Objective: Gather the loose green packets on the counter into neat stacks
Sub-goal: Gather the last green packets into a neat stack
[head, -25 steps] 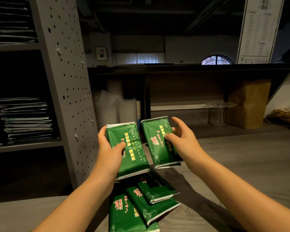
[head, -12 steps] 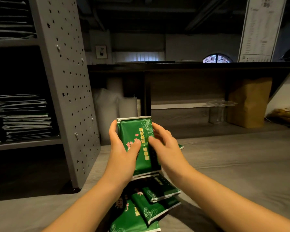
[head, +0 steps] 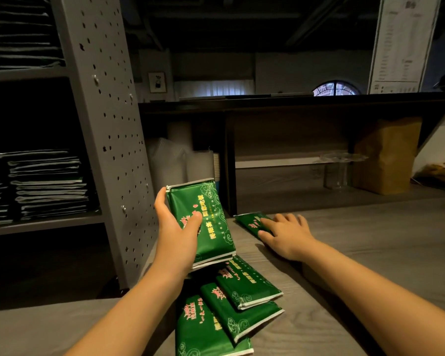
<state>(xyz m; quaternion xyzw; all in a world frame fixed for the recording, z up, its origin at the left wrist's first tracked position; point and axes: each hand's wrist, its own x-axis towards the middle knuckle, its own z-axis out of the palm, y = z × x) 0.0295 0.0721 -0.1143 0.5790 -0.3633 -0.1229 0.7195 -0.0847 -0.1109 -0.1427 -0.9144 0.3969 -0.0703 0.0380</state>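
My left hand grips a small stack of green packets held upright above the grey counter, thumb across the front. My right hand lies flat on another green packet that rests on the counter farther back; its fingers are spread over the packet. Below the held stack, three more green packets lie overlapping in a loose pile near the front edge.
A grey perforated shelf upright stands left of the packets, with dark stacked goods on its shelves. Behind the counter are a brown paper bag, a clear stand and white cup stacks.
The two packets held apart were brought together into one stack in my left hand. My right hand then let go and moved right and down onto a packet lying on the counter.
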